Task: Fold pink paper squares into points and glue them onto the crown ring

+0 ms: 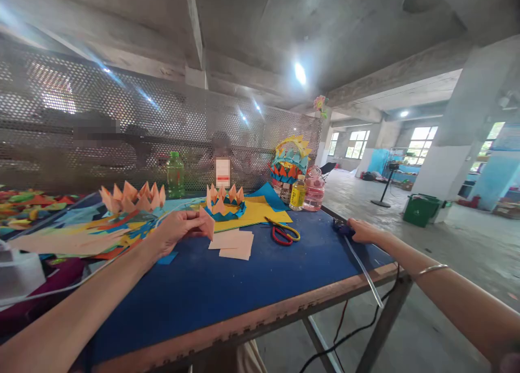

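Observation:
My left hand (175, 229) is closed in a pinch on a folded peach paper piece (207, 223), held just above the blue table top (227, 286). My right hand (361, 230) reaches to the table's right edge with its fingers curled over a dark blue object (339, 227); a clear glue stick (363, 270) sticks out from it towards me. A few flat peach paper squares (233, 243) lie between the hands. Red and yellow scissors (283, 232) rest beside them.
Paper crowns (133, 197) (225, 201) sit on coloured sheets at the back. A green bottle (175, 174), a yellow bottle (298, 193), a pink jar (313, 189) and a paper basket (290, 161) stand by a metal mesh screen (122, 118). A person sits behind it. A black cable (357, 329) hangs under the table.

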Motion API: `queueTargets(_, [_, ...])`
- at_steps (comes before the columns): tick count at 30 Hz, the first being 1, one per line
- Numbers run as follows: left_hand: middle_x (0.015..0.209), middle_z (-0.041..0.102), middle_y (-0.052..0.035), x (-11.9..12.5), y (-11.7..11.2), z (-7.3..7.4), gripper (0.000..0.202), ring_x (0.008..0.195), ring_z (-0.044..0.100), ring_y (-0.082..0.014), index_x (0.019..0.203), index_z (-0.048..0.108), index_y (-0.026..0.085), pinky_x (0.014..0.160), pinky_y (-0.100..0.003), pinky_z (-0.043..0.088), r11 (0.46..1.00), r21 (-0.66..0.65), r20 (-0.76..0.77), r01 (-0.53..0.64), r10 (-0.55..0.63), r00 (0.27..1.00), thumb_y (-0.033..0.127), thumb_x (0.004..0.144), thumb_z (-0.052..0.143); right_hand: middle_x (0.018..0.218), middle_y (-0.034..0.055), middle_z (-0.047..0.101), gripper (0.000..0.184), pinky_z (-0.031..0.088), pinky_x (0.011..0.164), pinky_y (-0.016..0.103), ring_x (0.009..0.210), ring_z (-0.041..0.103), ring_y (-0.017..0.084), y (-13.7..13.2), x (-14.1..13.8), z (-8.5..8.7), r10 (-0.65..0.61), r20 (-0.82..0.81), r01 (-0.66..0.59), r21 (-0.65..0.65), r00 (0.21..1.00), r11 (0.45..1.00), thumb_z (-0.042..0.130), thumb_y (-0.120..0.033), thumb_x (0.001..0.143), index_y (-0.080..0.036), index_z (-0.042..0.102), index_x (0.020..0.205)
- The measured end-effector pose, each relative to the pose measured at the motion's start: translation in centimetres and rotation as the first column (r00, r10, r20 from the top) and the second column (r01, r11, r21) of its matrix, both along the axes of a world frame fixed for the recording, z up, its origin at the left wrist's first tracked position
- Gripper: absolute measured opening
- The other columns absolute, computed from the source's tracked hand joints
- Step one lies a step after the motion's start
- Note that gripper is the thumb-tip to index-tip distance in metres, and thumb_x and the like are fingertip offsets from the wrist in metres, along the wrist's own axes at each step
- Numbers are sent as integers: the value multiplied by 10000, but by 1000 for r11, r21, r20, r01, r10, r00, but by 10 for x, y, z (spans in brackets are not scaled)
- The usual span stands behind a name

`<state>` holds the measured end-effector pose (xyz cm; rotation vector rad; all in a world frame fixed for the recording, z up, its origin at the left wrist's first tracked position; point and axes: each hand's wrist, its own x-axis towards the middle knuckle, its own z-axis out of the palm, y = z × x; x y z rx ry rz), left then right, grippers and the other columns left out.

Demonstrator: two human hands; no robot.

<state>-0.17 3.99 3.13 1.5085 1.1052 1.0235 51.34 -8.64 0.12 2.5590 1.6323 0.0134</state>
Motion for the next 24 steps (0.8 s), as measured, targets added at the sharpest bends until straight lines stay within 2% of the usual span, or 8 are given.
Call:
queueTargets(4, [633,719,7,-1,1,0,99,594,658,-125,724,703,137,656,-208,541,995,-82,74,52,-45,996,194,667,759,1212,87,580,310,524,856,414,1018,603,209,-4,-1,3,42,-34,-39,91,999,995,556,-329,928,-174,563,1196])
queueTargets(8, [621,714,12,-1,1,0,107,603,648,-126,721,705,138,649,-205,534,993,-101,105,68,-57,993,195,661,772,1212,87,580,316,524,855,416,1020,603,211,-2,-13,19,55,-119,-22,263,991,964,561,-329,926,-172,559,1201])
queueTargets(11, [639,716,1,0,2,1,130,594,647,-120,752,704,126,653,-203,531,992,-115,116,55,-41,992,179,657,776,1207,73,584,306,524,856,406,1022,602,224,9,-37,34,97,-239,9,407,966,913,559,-342,925,-174,577,1180])
queueTargets(14, [616,700,-7,0,1,2,155,552,635,-110,744,694,123,633,-198,533,992,-121,124,21,-6,992,178,636,790,1146,74,604,303,533,808,384,953,616,196,28,-78,40,221,-391,20,526,893,850,557,-348,925,-162,574,1163])
queueTargets(16, [593,683,-7,0,0,2,142,539,629,-108,701,686,124,627,-197,538,993,-114,131,-6,21,991,187,629,792,955,57,649,333,519,696,321,771,613,169,41,-115,37,345,-497,10,581,796,814,599,-402,876,-140,617,1082])
queueTargets(19, [547,658,-11,-1,-3,2,138,505,616,-113,625,672,123,598,-211,539,993,-114,124,-39,54,991,218,655,767,739,0,615,393,453,561,265,549,515,101,55,-178,29,529,-645,-37,614,551,788,685,-456,764,-147,647,1003])
queueTargets(22, [562,669,-24,-5,-3,3,159,529,625,-115,600,672,121,599,-214,535,993,-107,126,-53,66,990,238,687,737,681,-17,575,480,391,487,243,494,458,78,63,-232,21,601,-756,-78,604,258,793,739,-489,660,-145,655,985])
queueTargets(24, [562,668,-20,-8,-1,4,160,529,619,-112,593,671,126,603,-220,533,994,-93,131,-63,75,989,240,683,737,701,-17,570,477,378,486,236,502,441,67,69,-259,16,603,-792,-90,597,97,797,777,-465,614,-151,658,952])
